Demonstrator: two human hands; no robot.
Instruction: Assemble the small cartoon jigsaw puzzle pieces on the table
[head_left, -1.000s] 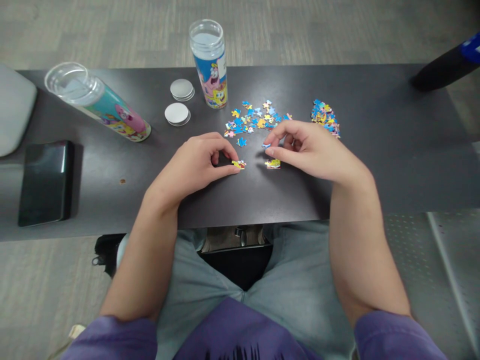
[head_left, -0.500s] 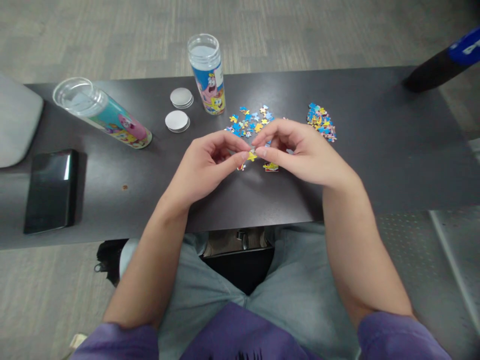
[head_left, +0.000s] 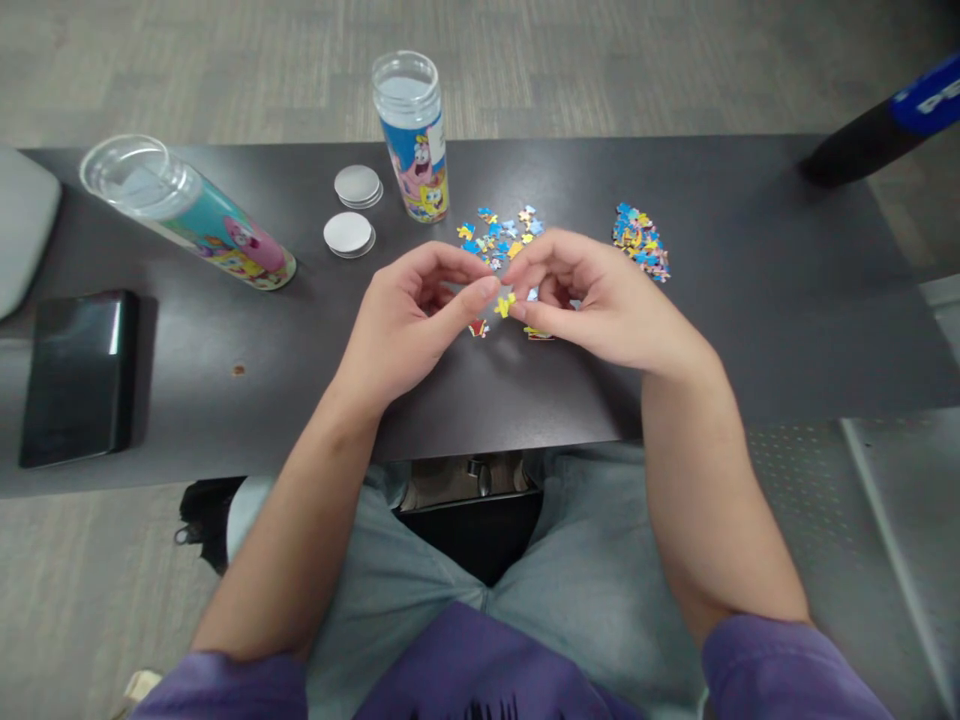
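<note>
My left hand (head_left: 416, 320) and my right hand (head_left: 592, 300) meet above the dark table (head_left: 750, 300), fingertips pinched together on a small yellow puzzle piece (head_left: 505, 303). Just below them on the table lie a small red-and-yellow piece (head_left: 477, 328) and a joined yellow bit (head_left: 538, 334), partly hidden by my right hand. A loose scatter of blue and yellow pieces (head_left: 495, 228) lies just beyond my fingers. A second small heap of pieces (head_left: 641, 240) sits to the right.
An upright clear cartoon-printed tube (head_left: 412, 135) stands at the back. A second tube (head_left: 187, 215) lies on its side at the left. Two round lids (head_left: 352, 210) sit between them. A black phone (head_left: 71, 375) lies at the left edge, a dark object (head_left: 870, 135) at the far right.
My left hand rose off the table with the yellow piece and my right hand came in to meet it. Both now pinch it in the air.
</note>
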